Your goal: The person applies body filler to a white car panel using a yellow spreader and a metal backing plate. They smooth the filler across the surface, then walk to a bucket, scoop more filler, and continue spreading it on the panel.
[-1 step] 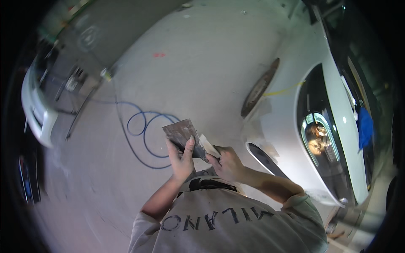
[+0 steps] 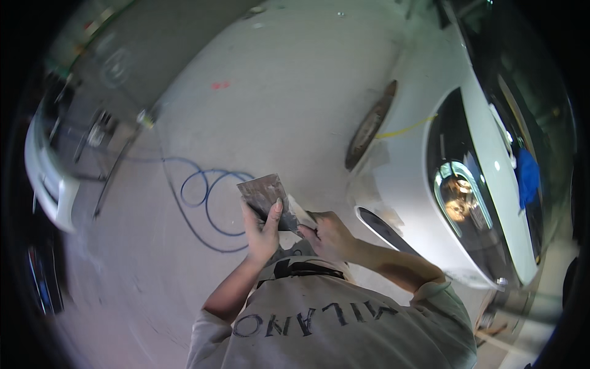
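Note:
My left hand (image 2: 263,238) grips a flat, smeared grey mixing plate (image 2: 263,192), thumb across its top face and fingers underneath. Close beside it, my right hand (image 2: 334,237) is closed around a pale putty spreader (image 2: 300,211), whose blade rests along the plate's right edge. Both are held in front of my waist. To the right stands a white car (image 2: 399,184), its front fender marked with dull grey patches near the wheel (image 2: 371,126) and headlight (image 2: 456,198).
A blue hose (image 2: 209,215) lies coiled on the grey floor ahead of me. At the far left, a white bumper-like panel (image 2: 46,172) sits near a metal stand (image 2: 114,172). Blue cloth (image 2: 527,178) hangs on the car, and a yellow strip (image 2: 402,131) runs above the wheel.
The view has turned slightly, so the car, hose and stand sit a little farther left. Both hands keep hold of the plate and spreader, nearly unmoved.

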`<state>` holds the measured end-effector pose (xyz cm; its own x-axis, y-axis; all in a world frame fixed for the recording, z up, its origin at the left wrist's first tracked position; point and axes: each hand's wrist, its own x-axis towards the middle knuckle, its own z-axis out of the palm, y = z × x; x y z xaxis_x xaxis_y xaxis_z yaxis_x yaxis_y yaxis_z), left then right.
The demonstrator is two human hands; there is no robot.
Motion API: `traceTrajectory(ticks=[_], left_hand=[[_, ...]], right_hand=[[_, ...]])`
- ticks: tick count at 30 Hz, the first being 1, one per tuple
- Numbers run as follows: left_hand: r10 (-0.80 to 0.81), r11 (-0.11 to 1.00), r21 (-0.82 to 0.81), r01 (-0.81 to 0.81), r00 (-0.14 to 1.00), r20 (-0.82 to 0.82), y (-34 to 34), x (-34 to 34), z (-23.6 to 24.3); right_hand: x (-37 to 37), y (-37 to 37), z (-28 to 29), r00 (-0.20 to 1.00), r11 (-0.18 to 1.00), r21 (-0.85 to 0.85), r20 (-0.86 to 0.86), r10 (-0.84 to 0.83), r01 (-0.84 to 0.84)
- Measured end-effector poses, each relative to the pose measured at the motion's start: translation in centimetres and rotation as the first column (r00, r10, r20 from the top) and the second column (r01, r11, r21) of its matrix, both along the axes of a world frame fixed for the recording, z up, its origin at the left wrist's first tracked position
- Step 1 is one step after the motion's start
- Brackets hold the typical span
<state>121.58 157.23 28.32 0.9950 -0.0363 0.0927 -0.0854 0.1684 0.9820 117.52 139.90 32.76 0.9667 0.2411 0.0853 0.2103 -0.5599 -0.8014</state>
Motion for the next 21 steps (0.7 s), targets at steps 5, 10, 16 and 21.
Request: traceTrajectory(ticks=[5,10,16,21], left_hand=[[-0.370,0.919,-0.203,0.339,0.919,-0.140,-1.2,11.7,0.2],[-0.528,0.844,-0.223,0.488,0.829,-0.183,-5.2,18.6,0.3],[-0.639,0.768,-0.282,0.575,0.714,-0.286,-12.5,27.6,0.9],[-0.590,0.807,-0.225,0.546,0.742,-0.317,-17.8,32.8,4.7]], right_hand=[[6.8,-4.9,2.3,0.833,0.995,-0.084,-0.546,-0.088,0.049],[9.2,-7.1,0.8,0.992,0.984,-0.168,-0.099,-0.080,0.063],[15.9,-13.5,-2.6,0.941,0.936,0.110,-0.090,-0.327,0.336],[22.5,-19.2,-4.1,0.760,0.304,0.714,-0.487,-0.431,0.631]])
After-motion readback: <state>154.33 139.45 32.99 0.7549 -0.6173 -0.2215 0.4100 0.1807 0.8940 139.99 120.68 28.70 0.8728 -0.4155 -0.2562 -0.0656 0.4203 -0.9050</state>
